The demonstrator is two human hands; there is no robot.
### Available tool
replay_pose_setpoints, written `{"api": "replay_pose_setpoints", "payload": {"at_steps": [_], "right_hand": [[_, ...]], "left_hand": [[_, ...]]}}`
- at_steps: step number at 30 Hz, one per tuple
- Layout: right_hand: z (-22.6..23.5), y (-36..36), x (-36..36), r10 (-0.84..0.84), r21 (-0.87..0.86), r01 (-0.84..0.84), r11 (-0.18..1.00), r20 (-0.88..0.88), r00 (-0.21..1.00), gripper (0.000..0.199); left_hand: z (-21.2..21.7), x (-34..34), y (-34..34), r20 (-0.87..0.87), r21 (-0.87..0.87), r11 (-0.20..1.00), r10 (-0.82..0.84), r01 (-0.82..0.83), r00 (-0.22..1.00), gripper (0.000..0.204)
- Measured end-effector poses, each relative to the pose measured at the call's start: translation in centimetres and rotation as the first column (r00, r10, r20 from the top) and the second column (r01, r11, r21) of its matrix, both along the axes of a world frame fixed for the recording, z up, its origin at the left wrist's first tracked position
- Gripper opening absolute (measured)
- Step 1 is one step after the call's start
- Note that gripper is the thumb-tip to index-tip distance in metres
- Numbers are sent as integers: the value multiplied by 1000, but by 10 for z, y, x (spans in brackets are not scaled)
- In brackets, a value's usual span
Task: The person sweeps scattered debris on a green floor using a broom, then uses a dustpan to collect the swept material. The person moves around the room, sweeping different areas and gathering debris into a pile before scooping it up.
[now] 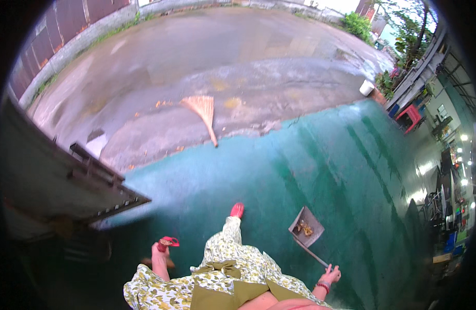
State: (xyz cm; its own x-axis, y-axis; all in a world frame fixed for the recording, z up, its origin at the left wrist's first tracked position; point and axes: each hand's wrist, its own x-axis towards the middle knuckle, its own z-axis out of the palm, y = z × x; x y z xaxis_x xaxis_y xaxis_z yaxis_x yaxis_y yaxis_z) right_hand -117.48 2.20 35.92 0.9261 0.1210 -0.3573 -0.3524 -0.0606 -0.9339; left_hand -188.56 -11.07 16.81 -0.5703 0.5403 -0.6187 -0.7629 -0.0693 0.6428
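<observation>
My right hand (331, 274), with a red bracelet at the wrist, is closed round the handle of a long-handled dustpan (314, 239). The pan lies out ahead over the green floor and holds a small heap of dry brown leaves (304, 227). On the left, my left hand (159, 251) is closed on a red object with a loop (169, 241); its kind is not clear. A tan piece shows below that hand, and I cannot tell whether it belongs to the red object. A straw broom (202, 111) lies farther ahead on the wet concrete, its handle end at the green floor's edge.
A metal gate or door (67, 181) stands at the left. Several dry leaves (164, 104) are scattered near the broom. A white bucket (366, 87) and a red plastic stool (411, 119) stand at the far right. Cluttered equipment (444, 191) lines the right side.
</observation>
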Motion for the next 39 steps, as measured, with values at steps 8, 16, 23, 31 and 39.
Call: {"api": "replay_pose_setpoints", "payload": {"at_steps": [8, 16, 23, 31, 39], "right_hand": [[14, 222, -10, -33, 53, 30, 998, 51, 998, 30], [-14, 403, 23, -43, 45, 41, 998, 57, 997, 29], [-46, 597, 71, -48, 18, 48, 999, 12, 999, 21], [-52, 806, 97, 72, 59, -71, 996, -1, 997, 24], [-97, 1019, 70, 187, 20, -187, 982, 29, 982, 19]], "left_hand": [[-103, 104, 408, 696, 87, 978, -195, 188, 691, 29], [-10, 180, 758, 792, 468, 881, -453, 68, 409, 11], [82, 193, 879, 839, 530, 835, -491, -149, 234, 14], [41, 182, 894, 557, 244, 970, -125, -18, 821, 8], [-85, 115, 909, 458, -203, 965, -58, 168, 887, 14]]}}
